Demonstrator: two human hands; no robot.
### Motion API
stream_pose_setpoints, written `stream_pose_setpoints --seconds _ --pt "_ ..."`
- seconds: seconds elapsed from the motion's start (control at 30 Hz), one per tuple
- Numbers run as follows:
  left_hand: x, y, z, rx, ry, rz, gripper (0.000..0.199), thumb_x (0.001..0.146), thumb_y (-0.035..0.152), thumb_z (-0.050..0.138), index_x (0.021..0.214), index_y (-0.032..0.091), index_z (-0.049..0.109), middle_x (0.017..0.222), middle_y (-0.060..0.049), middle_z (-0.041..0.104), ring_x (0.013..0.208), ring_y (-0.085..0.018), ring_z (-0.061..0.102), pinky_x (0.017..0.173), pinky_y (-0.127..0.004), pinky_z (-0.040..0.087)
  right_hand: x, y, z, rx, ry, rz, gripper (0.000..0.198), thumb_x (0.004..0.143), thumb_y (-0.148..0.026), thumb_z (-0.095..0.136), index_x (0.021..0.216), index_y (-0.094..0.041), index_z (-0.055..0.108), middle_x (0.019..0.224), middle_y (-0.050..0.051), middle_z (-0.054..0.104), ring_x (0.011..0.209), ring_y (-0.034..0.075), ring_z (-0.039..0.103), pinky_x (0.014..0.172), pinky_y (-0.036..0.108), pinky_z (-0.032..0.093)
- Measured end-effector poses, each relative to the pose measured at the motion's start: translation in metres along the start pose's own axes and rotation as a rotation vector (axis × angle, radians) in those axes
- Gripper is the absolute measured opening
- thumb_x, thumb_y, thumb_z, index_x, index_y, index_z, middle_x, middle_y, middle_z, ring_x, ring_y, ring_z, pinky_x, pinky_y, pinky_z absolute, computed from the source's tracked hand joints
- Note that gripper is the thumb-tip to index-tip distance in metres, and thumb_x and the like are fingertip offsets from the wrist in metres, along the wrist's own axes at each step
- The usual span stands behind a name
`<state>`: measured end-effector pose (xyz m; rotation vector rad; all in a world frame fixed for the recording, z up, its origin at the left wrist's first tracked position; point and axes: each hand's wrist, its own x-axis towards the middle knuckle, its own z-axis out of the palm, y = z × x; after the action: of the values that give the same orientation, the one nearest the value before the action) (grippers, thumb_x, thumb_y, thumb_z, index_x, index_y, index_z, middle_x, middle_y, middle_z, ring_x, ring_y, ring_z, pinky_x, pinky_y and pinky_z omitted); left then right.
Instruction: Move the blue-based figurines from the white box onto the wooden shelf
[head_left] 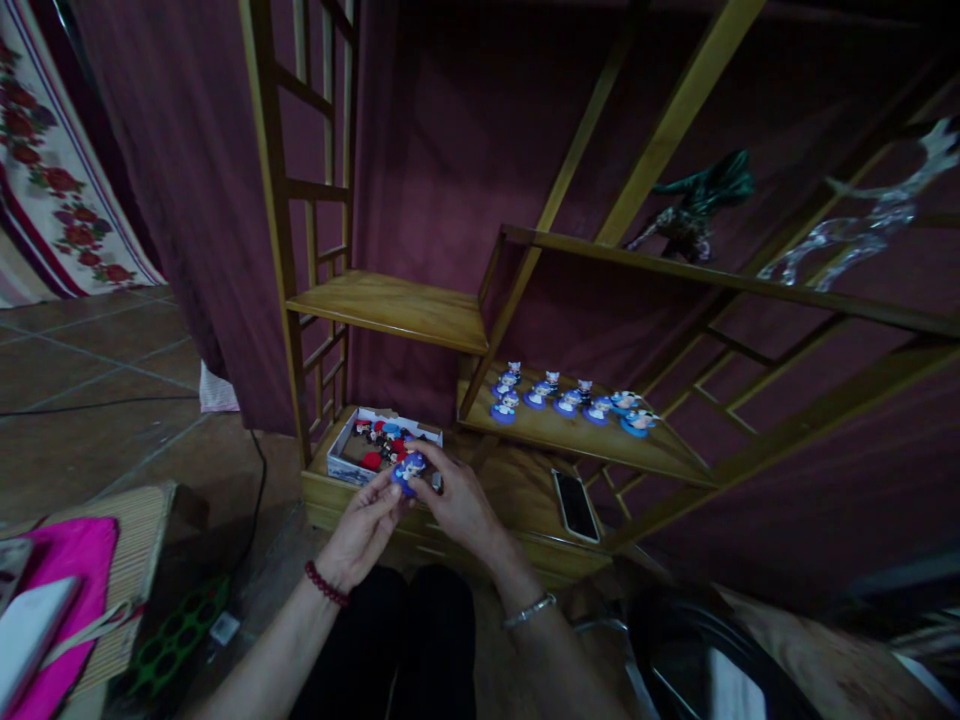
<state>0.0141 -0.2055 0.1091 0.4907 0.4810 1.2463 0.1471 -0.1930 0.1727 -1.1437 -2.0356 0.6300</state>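
Observation:
A small purple-and-white figurine is held between my two hands, in front of the low shelf. My left hand has its fingers closed on the figurine's base from below left. From the right, my right hand pinches the figurine's side with thumb and fingers. Just behind them stands an open cardboard box with several red, black and blue figurines inside. On the raised shelf to the right, several similar purple figurines stand in rows, with blue-based figurines at the right end.
A phone lies on the lower shelf to the right. Above are a wooden shelf board, a dark green statue and a clear deer ornament. A woven-topped table with a pink cloth stands at the left.

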Motion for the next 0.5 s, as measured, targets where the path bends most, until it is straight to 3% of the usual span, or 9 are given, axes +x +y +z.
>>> stream_pose_setpoints --seconds 0.13,0.5 --pt "0.004 0.0 -0.002 0.006 0.038 0.013 0.029 0.068 0.012 0.063 0.096 0.016 0.061 0.098 -0.003 0.062 0.086 -0.011 0.057 0.081 -0.023 0.043 -0.001 0.005 0.004 0.039 0.014 0.012 0.047 0.074 -0.015 0.052 0.118 -0.028 0.045 0.118 0.001 0.053 0.106 0.016 0.05 0.091 0.032 0.038" --pt "0.008 -0.003 0.006 -0.042 0.041 -0.003 0.022 0.069 0.009 0.061 0.091 0.016 0.062 0.095 -0.002 0.064 0.084 -0.01 0.058 0.081 -0.023 0.044 -0.005 0.016 0.006 0.084 0.128 0.065 0.047 0.073 -0.02 0.054 0.119 -0.027 0.045 0.112 0.003 0.057 0.101 0.017 0.053 0.088 0.034 0.041"
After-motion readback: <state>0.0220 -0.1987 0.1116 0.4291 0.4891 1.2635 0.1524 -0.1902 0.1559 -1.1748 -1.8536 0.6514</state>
